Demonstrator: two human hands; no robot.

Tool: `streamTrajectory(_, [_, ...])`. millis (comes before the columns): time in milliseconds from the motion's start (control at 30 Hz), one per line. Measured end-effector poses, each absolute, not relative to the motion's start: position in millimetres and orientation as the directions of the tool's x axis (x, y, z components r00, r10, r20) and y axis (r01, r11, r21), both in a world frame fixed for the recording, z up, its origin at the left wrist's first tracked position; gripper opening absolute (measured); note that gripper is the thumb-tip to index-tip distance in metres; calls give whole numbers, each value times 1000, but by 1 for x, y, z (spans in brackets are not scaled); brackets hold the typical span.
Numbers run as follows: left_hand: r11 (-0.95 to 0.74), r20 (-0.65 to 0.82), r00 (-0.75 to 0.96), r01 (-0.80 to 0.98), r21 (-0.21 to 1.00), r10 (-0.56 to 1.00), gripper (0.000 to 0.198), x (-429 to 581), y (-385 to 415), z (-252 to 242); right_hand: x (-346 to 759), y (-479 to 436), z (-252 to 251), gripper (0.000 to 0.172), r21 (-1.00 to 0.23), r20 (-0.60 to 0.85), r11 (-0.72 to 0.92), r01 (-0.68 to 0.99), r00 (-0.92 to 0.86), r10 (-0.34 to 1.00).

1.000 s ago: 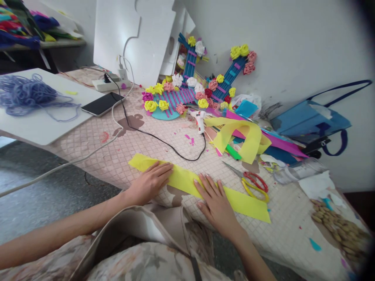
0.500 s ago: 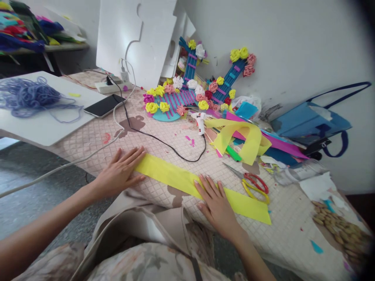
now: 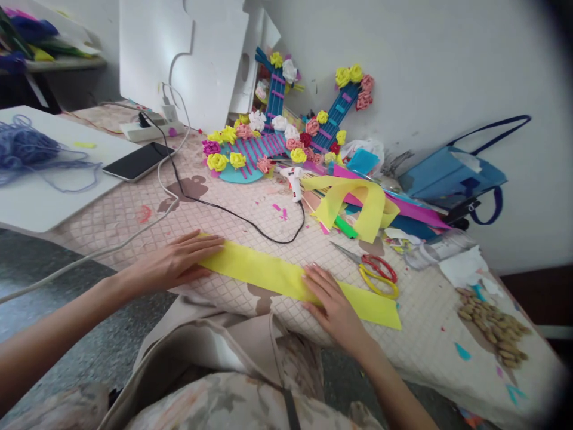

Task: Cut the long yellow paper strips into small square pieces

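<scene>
A long yellow paper strip [image 3: 264,269] lies flat on the quilted beige mat [image 3: 224,215], running from left to right. My left hand [image 3: 176,263] rests open and flat on the strip's left end, fingers stretched toward the right. My right hand [image 3: 333,304] presses flat and open on the strip right of its middle. Red and yellow scissors [image 3: 378,275] lie just beyond my right hand, untouched.
A white glue gun [image 3: 293,179] with a black cord, looped yellow strips [image 3: 358,203], coloured paper sheets and a blue flower-decorated craft [image 3: 264,149] fill the back. A phone [image 3: 136,161] and purple yarn [image 3: 27,146] lie on a white board at left. A blue bag [image 3: 452,173] leans at right.
My left hand slid left along the strip from near its middle to its left end. My right hand stayed pressed on the strip. The view shifted slightly.
</scene>
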State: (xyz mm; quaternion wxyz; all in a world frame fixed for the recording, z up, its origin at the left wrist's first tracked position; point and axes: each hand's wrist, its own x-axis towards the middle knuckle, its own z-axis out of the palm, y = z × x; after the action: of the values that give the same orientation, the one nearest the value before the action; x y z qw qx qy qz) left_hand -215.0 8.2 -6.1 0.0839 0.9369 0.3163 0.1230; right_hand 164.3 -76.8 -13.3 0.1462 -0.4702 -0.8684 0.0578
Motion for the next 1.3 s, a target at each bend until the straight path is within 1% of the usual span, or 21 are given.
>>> streamTrajectory(167, [-797, 193, 780, 545, 258, 596, 56, -216, 12, -2, 176, -77, -12, 41, -253, 218, 577, 777, -535, 816])
streamTrajectory(333, [-795, 200, 778, 535, 286, 595, 55, -215, 14, 1, 181, -78, -11, 45, -248, 177, 607, 755, -581, 795])
streamTrajectory(467, [-807, 241, 775, 522, 275, 584, 51, -218, 14, -3, 186, -79, -13, 41, -223, 272, 635, 739, -579, 769])
streamTrajectory(600, [-826, 288, 775, 510, 240, 563, 40, -223, 11, -4, 193, -82, -13, 37, -202, 329, 658, 725, -583, 743])
streamTrajectory(767, [-825, 207, 809, 487, 286, 550, 35, -228, 10, 1, 197, -86, -14, 35, -212, 372, 666, 715, -571, 732])
streamTrajectory(867, [-768, 244, 739, 539, 345, 628, 30, -224, 10, 3, 199, -87, -16, 34, -209, 400, 664, 718, -557, 728])
streamTrajectory(933, [-713, 265, 674, 567, 412, 689, 26, -220, 10, 4, 201, -86, -18, 33, -200, 406, 658, 726, -550, 730])
streamTrajectory(1033, [-623, 251, 590, 593, 510, 768, 25, -216, 9, 7, 207, -85, -17, 31, -193, 412, 651, 734, -541, 733])
streamTrajectory(1133, [-482, 202, 459, 650, 587, 865, 26, -214, 11, 15, 212, -83, -8, 24, -228, 412, 632, 741, -514, 752])
streamTrajectory(1200, [-372, 155, 367, 648, 665, 917, 27, -213, 15, 23, 215, -81, 5, 19, -283, 390, 558, 780, -438, 810])
streamTrajectory(1233, [-318, 122, 338, 618, 719, 933, 28, -212, 18, 27, 217, -78, 13, 18, -319, 367, 493, 809, -374, 852])
streamTrajectory(1267, [-254, 75, 314, 580, 774, 947, 30, -211, 21, 31, 218, -74, 21, 17, -353, 326, 412, 840, -302, 896])
streamTrajectory(1300, [-183, 9, 304, 549, 815, 953, 32, -211, 25, 33, 219, -69, 28, 17, -386, 244, 336, 859, -256, 935])
